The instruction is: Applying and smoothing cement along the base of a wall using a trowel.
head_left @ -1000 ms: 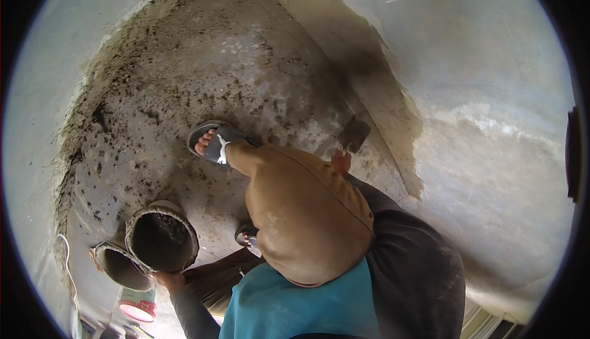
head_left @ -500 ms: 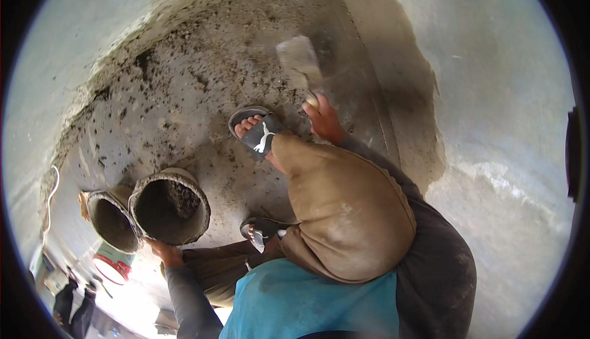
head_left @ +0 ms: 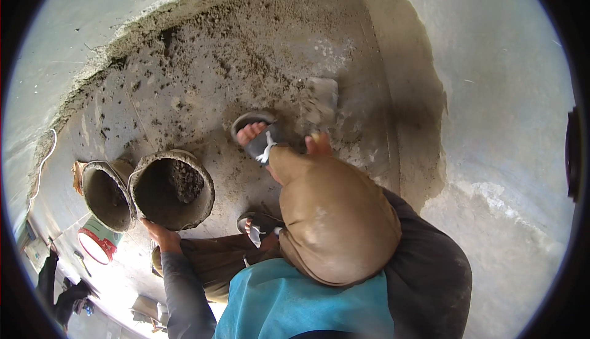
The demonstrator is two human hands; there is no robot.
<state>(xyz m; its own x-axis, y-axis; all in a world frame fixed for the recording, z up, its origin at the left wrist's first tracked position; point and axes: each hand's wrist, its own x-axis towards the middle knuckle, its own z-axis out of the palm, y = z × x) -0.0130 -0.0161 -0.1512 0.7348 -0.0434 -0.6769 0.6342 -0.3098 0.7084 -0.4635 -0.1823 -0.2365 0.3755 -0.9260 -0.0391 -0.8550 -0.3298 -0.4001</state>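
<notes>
My right hand (head_left: 319, 145) is closed round the handle of a trowel (head_left: 326, 93), just beyond my bent knee. The flat, light-coloured blade is smeared by motion and lies over the scattered mortar crumbs; the knee hides most of my wrist. At the left, my left hand (head_left: 162, 236) grips the near rim of a tilted, mortar-crusted bucket (head_left: 208, 201), whose mouth faces me. Inside it a lump of grey mortar (head_left: 185, 180) clings to the right wall. My sandalled foot (head_left: 255, 135) stands between the bucket and the trowel.
A second crusted bucket (head_left: 92, 191) leans beside the first. Behind them lies a white-and-green bucket with a red rim (head_left: 101, 248). Mortar crumbs (head_left: 203, 62) cover the floor up to the wall's rough foot. A white cable (head_left: 46, 162) runs at far left; another person's dark-clothed legs (head_left: 48, 280) show below.
The trowel and my right hand have come nearer to my knee and a little right. My left hand stays at the bucket's rim. The view has shifted slightly.
</notes>
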